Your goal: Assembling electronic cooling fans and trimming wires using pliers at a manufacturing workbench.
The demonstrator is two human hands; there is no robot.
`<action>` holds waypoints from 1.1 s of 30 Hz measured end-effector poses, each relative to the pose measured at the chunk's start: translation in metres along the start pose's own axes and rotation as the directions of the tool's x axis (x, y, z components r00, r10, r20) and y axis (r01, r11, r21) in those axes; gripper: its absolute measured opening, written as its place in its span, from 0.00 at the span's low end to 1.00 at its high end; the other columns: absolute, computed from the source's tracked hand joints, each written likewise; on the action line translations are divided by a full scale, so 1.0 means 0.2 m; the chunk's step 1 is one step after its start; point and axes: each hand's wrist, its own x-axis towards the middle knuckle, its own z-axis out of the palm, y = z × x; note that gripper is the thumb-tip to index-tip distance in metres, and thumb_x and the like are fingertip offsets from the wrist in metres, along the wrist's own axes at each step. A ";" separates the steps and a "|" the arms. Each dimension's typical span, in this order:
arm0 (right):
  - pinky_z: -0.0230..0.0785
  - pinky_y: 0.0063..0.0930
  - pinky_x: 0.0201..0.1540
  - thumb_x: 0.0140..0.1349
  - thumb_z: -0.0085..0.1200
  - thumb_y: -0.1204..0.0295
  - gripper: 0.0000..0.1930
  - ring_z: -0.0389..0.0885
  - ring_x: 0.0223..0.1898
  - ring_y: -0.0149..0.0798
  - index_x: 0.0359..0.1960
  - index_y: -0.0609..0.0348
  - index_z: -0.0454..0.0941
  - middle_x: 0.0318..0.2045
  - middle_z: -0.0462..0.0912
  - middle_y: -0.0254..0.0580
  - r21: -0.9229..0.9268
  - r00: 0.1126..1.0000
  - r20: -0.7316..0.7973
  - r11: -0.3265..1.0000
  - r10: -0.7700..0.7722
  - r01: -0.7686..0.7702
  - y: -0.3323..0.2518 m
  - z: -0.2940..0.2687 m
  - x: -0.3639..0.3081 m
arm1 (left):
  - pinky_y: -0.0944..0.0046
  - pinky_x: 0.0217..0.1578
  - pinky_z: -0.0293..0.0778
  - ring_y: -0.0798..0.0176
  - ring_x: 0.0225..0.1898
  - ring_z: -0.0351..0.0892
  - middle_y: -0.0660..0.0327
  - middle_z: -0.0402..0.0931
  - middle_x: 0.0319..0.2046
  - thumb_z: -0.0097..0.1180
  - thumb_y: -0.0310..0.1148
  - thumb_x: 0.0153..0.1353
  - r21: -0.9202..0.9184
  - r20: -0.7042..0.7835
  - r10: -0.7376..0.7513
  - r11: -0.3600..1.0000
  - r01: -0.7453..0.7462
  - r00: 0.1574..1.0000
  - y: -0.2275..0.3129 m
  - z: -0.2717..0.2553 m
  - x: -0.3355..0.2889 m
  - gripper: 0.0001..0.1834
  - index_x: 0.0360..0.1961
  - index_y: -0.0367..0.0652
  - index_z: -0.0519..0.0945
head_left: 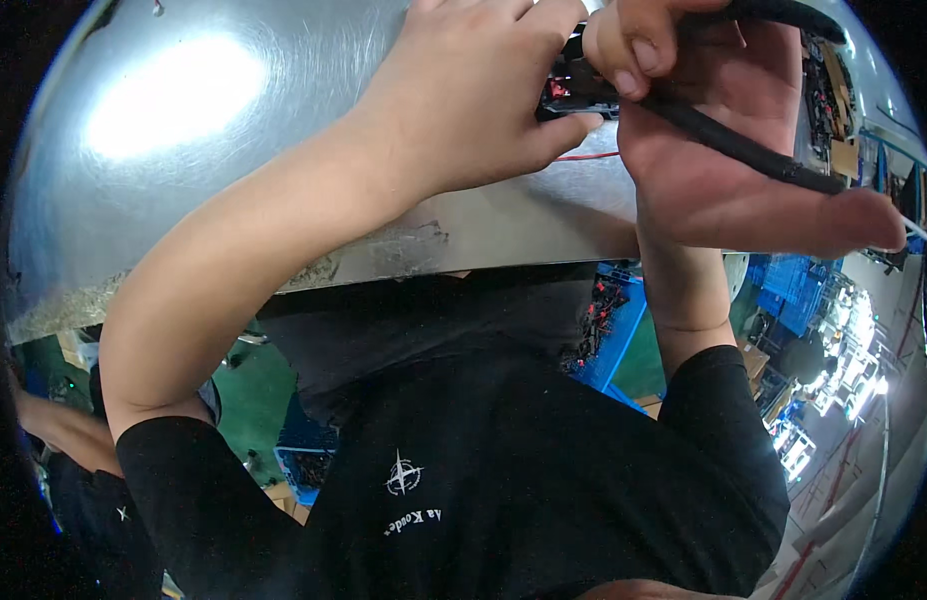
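My left hand reaches across the metal tabletop, its fingers and thumb closed around a small black part with red bits. Most of that part is hidden behind the hand. A thin red wire runs out beside it on the table. My right hand is close on the right, palm turned up, with bent fingers gripping a pair of black-handled pliers. The two handles are spread apart, and the thumb sticks out past one of them. The tool's jaws point toward the black part, but their tips are hard to see.
The shiny metal table has a worn near edge. Below it stand a blue crate of black and red parts and another blue bin. Another person's arm is at the far left. Dark parts and a cardboard box lie at right.
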 end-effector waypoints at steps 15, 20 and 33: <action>0.54 0.26 0.28 0.36 0.21 0.04 0.61 0.61 0.23 0.31 0.30 0.58 0.70 0.21 0.68 0.36 -0.168 0.978 0.036 0.966 0.204 -0.195 -0.02 -0.04 0.00 | 0.46 0.43 0.65 0.44 0.45 0.78 0.52 0.79 0.38 0.71 0.48 0.53 0.038 -0.137 0.099 0.995 -0.095 0.986 -0.03 0.02 -0.02 0.26 0.43 0.42 0.75; 0.50 0.26 0.29 0.42 0.25 0.06 0.54 0.57 0.20 0.32 0.24 0.52 0.67 0.16 0.63 0.33 -0.177 0.920 0.211 0.939 0.330 -0.296 -0.06 -0.19 0.09 | 0.46 0.46 0.67 0.43 0.46 0.77 0.51 0.78 0.39 0.72 0.46 0.51 0.097 -0.057 0.095 0.991 -0.089 0.994 -0.05 0.02 0.01 0.26 0.42 0.41 0.74; 0.47 0.27 0.18 0.56 0.33 0.14 0.44 0.52 0.12 0.29 0.24 0.48 0.65 0.13 0.63 0.29 -0.142 0.634 0.642 0.880 0.431 -0.454 -0.01 -0.36 0.29 | 0.45 0.47 0.69 0.41 0.45 0.77 0.49 0.78 0.38 0.73 0.44 0.46 -0.018 0.048 0.223 0.975 -0.222 0.974 -0.16 0.05 0.08 0.27 0.42 0.41 0.75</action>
